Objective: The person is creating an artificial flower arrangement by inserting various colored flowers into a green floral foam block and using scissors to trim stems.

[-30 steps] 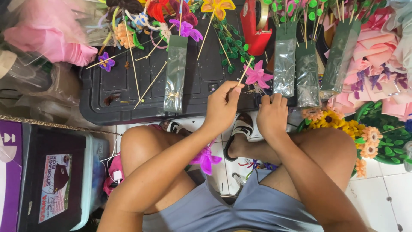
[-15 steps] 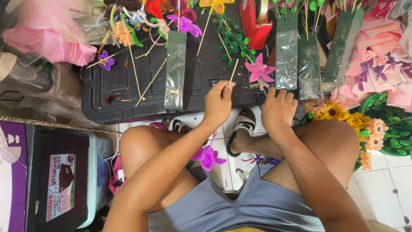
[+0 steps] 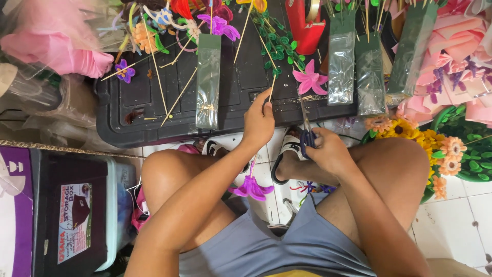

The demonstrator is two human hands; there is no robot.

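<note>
— While the left hand pinches the thin wooden stick near its lower end, where does the pink flower sit?

— At the stick's far end, up on the black lid, just beyond both hands. The stick's long axis runs away from the person, tilted slightly right.

— And the right hand?

— Closed around the blue handles of the scissors; their blades point up towards the flower, lying just right of the stick and nearly parallel to it. I cannot tell whether the blades are parted.

— Which hand is nearer the stick?

— The left one, already gripping it; the scissors stand just beside.
</note>
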